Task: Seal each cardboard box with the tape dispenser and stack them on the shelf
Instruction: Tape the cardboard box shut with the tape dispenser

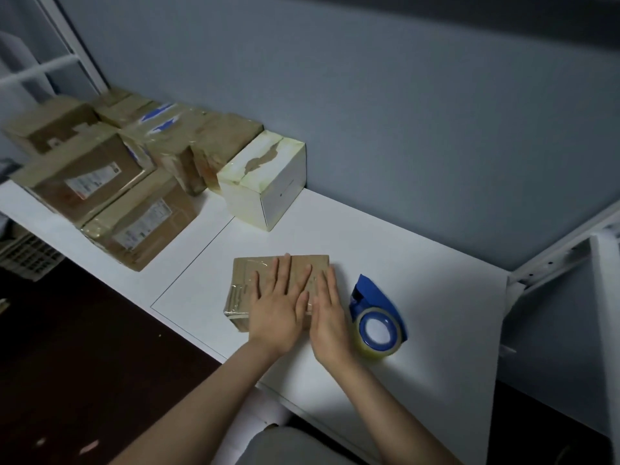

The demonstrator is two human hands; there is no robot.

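Left hand (278, 312), right hand (330, 318) press box (246, 273).

Our left hand (275, 313) and right hand (327, 317) lie on the small box (245, 280), low in the middle. The tape dispenser (377, 317) sits just right of it, other boxes (110, 169) upper left.

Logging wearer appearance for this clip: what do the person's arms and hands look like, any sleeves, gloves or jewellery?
The left hand and right hand are bare: no gloves, rings or watch visible. Both forearms are uncovered as far as the frame shows, with no sleeves in view.
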